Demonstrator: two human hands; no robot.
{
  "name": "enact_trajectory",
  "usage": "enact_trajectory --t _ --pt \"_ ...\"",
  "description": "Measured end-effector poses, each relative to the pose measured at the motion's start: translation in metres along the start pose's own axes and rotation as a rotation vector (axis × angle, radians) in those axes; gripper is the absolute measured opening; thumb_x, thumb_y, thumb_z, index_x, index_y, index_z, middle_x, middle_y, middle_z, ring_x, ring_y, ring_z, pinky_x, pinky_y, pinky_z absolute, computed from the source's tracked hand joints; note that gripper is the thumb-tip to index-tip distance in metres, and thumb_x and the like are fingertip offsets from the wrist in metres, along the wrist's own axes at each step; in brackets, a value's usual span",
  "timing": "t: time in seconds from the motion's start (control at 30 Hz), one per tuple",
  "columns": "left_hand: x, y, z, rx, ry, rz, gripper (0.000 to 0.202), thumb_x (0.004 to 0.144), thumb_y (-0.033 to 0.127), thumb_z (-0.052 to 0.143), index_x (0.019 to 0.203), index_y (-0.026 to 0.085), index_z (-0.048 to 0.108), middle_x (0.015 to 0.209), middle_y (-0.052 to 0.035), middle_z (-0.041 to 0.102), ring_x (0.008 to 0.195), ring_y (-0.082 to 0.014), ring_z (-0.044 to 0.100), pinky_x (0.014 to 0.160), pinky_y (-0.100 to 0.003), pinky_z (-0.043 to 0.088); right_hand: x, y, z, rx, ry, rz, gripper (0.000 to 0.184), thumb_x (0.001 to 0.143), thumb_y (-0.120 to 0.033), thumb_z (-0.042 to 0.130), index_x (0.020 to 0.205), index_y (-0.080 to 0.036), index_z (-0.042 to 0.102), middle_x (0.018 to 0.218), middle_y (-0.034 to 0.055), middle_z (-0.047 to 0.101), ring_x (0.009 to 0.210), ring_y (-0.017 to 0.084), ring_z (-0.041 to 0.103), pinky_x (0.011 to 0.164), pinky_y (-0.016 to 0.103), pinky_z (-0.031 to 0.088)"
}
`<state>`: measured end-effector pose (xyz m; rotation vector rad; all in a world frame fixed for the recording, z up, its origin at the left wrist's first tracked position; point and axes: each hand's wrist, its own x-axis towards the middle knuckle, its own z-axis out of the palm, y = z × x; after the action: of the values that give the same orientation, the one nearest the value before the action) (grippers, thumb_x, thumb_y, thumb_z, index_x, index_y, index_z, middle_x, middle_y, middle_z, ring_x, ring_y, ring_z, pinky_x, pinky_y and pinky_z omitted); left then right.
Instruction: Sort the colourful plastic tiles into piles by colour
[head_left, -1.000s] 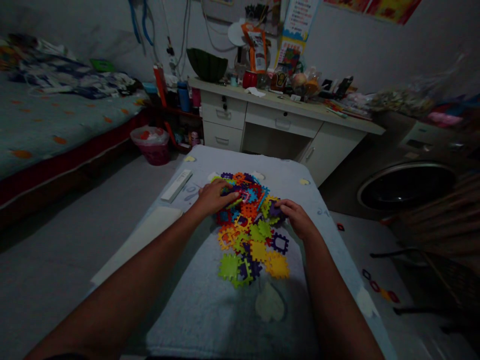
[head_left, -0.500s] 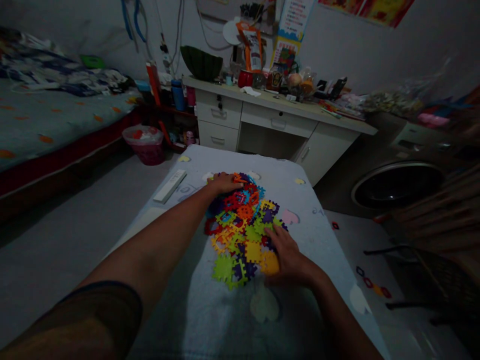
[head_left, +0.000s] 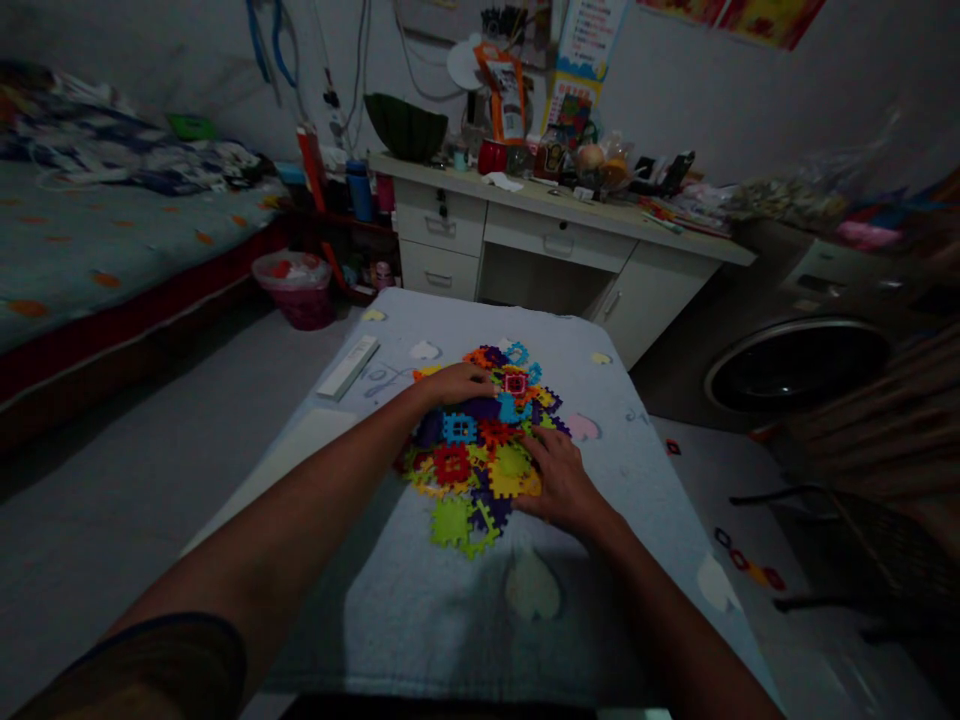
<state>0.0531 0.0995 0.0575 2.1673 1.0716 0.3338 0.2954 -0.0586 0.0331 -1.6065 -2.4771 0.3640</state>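
A heap of flat, notched plastic tiles in orange, green, purple, blue and red lies on a small table covered with a pale blue cloth. My left hand lies palm down on the far left side of the heap, fingers stretched over the tiles. My right hand presses flat against the heap's near right side, fingers spread on yellow and green tiles. Neither hand lifts a tile.
A white flat box lies at the table's left edge. Behind stand a cluttered white desk, a bed at left, a pink bin, and a washing machine at right. Loose tiles lie on the floor.
Both hands have pulled toward each other, pushing the tiles into a tighter heap. The right hand moved from the far right of the heap to its near side.
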Motion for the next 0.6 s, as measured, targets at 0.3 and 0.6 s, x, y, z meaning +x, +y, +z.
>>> enact_trajectory --t 0.3,0.6 --pt "-0.046 0.030 0.014 0.078 0.091 0.202 0.029 0.087 0.043 0.053 0.093 0.019 0.068 0.093 -0.0045 0.071 0.088 -0.0195 0.063 0.083 -0.030 0.046 0.039 -0.005 -0.009 0.038 0.218 -0.006 0.061 0.071 -0.016 0.061 0.132 -0.019 0.057 0.136 0.0149 0.051 0.128 0.031 0.043 0.107 0.047 0.034" --pt "-0.133 0.037 0.021 0.280 0.387 -0.104 0.074 0.074 0.064 0.066 0.136 0.026 0.051 0.154 -0.0139 0.038 0.146 -0.0406 0.023 0.115 -0.062 0.019 0.080 -0.006 -0.026 0.083 0.432 0.189 0.043 0.083 -0.025 0.056 0.125 -0.020 0.061 0.130 0.0130 0.059 0.120 0.031 0.050 0.102 0.047 0.038"
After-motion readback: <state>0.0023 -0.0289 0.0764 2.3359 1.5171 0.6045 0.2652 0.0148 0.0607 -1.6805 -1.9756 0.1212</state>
